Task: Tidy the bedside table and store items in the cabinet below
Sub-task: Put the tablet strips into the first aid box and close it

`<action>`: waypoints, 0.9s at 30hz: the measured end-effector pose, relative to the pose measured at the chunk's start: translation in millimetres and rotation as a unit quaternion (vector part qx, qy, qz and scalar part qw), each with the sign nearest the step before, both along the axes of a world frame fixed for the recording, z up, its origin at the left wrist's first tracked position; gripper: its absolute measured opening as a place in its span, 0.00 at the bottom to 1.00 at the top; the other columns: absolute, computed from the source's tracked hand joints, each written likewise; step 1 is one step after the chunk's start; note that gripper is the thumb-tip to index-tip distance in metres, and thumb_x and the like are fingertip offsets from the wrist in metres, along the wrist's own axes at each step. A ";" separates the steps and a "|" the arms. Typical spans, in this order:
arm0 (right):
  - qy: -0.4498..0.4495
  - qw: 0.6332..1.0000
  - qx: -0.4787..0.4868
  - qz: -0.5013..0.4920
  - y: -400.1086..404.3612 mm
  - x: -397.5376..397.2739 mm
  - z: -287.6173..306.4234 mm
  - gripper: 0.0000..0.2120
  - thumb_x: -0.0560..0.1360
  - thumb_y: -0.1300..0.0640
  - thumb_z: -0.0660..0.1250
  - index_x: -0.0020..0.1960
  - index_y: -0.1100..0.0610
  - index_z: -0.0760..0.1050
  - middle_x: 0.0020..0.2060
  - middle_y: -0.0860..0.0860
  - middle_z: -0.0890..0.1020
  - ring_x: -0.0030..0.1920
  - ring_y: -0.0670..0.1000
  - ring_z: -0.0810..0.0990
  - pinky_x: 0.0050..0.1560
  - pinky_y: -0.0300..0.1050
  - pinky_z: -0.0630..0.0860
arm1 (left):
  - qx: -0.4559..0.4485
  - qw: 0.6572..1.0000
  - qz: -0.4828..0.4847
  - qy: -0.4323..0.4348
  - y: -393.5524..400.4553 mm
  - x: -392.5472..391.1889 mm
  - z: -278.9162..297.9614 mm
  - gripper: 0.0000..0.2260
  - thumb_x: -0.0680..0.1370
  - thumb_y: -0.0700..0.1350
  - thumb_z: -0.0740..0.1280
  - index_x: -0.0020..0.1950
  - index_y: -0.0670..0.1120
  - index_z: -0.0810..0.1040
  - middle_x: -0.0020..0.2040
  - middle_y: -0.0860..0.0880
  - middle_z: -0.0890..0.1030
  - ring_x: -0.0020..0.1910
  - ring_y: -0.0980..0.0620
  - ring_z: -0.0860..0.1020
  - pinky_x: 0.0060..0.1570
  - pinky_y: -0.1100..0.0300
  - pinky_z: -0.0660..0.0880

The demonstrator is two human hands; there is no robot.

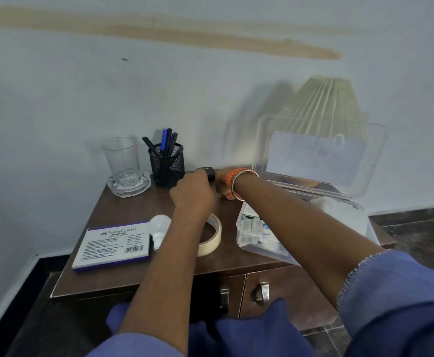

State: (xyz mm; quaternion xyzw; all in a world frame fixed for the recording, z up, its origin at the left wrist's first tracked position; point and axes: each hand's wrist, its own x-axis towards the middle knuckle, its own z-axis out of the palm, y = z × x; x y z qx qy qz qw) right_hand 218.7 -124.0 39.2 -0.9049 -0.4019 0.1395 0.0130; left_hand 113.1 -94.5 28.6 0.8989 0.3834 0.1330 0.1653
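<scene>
While both arms reach to the back of the table [236,261], the small black object [209,173] sits just above the left hand [194,193] in the frame centre, touching its fingertips, which seem to close on it. Its long axis I cannot tell. The right hand [222,185] is mostly hidden behind the left one, so I cannot tell its state. The left hand is the nearer; the open plastic box [321,161] lies to the right.
</scene>
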 end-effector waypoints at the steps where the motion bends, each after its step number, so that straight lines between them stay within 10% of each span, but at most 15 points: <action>1: 0.009 1.000 0.005 -0.011 4.0 2.8 -3.4 0.12 0.77 0.66 0.59 0.35 0.58 0.66 0.33 0.55 0.69 0.34 0.53 0.71 0.29 0.38 0.63 | -0.003 1.000 0.003 0.002 1.7 1.1 -0.6 0.17 0.76 0.40 0.61 0.65 0.45 0.70 0.62 0.41 0.74 0.61 0.40 0.74 0.59 0.48 0.71; 7: -0.001 0.999 0.036 -0.028 13.3 9.5 -10.4 0.13 0.75 0.65 0.60 0.59 0.62 0.75 0.51 0.58 0.80 0.48 0.57 0.79 0.46 0.44 0.73 | -0.040 0.999 0.013 0.015 11.7 5.1 -7.8 0.19 0.76 0.41 0.61 0.68 0.46 0.68 0.63 0.41 0.73 0.62 0.41 0.73 0.58 0.49 0.70; 15: 0.060 0.988 0.134 -0.051 19.7 15.9 -14.8 0.11 0.74 0.63 0.66 0.56 0.64 0.75 0.54 0.60 0.80 0.53 0.58 0.78 0.42 0.40 0.69 | -0.199 0.976 -0.010 -0.092 11.3 16.9 -4.2 0.17 0.75 0.39 0.62 0.64 0.39 0.71 0.61 0.38 0.75 0.59 0.40 0.74 0.54 0.52 0.71; 19: 0.120 0.963 0.232 -0.067 15.0 18.5 -1.8 0.12 0.73 0.62 0.67 0.34 0.59 0.68 0.31 0.54 0.74 0.35 0.53 0.74 0.26 0.37 0.64 | -0.243 0.952 0.017 -0.186 10.9 18.1 -0.5 0.17 0.76 0.39 0.61 0.64 0.37 0.68 0.61 0.38 0.74 0.60 0.39 0.74 0.55 0.50 0.73; 23: 0.190 0.916 0.348 -0.060 -7.6 6.9 21.9 0.03 0.73 0.64 0.68 0.41 0.60 0.75 0.34 0.54 0.76 0.35 0.51 0.76 0.26 0.35 0.69 | -0.298 0.913 0.038 -0.276 10.7 16.3 -1.1 0.19 0.74 0.43 0.67 0.62 0.39 0.69 0.59 0.40 0.77 0.57 0.42 0.77 0.55 0.48 0.75; 27: 0.193 0.862 0.462 -0.079 -46.5 2.6 25.7 0.11 0.70 0.64 0.71 0.52 0.63 0.77 0.47 0.58 0.81 0.49 0.55 0.80 0.50 0.48 0.79 | -0.384 0.861 0.000 -0.334 -3.9 12.1 5.5 0.06 0.75 0.45 0.69 0.49 0.44 0.76 0.46 0.45 0.80 0.41 0.51 0.77 0.39 0.57 0.72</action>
